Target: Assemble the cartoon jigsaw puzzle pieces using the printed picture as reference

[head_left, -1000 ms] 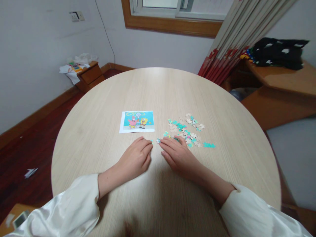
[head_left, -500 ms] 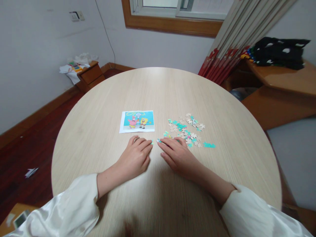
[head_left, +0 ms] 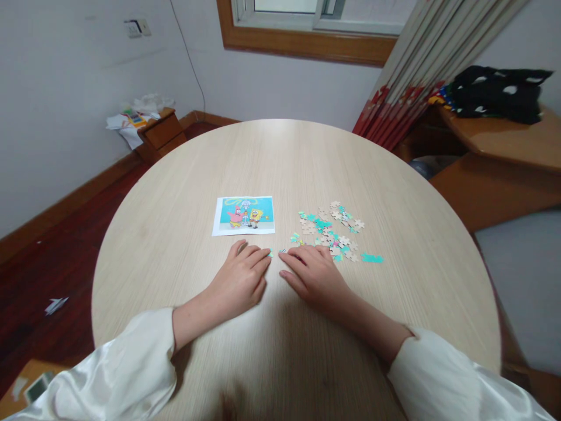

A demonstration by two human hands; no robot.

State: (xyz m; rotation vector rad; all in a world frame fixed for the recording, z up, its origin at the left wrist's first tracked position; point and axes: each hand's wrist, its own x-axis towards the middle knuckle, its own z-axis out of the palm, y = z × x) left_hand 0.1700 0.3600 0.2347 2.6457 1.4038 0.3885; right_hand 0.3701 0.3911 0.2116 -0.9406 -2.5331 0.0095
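My left hand (head_left: 244, 270) rests on the table with its fingers curled together. Under its fingertips shows the edge of a small green-and-yellow puzzle piece (head_left: 270, 254); most of it is hidden. Facing it across a narrow gap, my right hand (head_left: 314, 272) presses its fingertips on a striped dark-and-white puzzle piece (head_left: 283, 251), its thumb held a little apart below. A loose heap of puzzle pieces (head_left: 326, 231), some teal side up and some plain backs, lies just beyond the right hand. Beyond the left hand lies a printed cartoon picture (head_left: 245, 215).
A joined teal strip of puzzle pieces (head_left: 372, 258) lies at the heap's right. The round wooden table (head_left: 184, 193) stands before a window with a curtain (head_left: 412, 76). A wooden cabinet (head_left: 495, 140) holding black cloth is at right, a small drawer unit (head_left: 163, 135) at left.
My right hand's fingers have shifted slightly on the striped piece, and its thumb has moved a little left. My left hand has stayed put.
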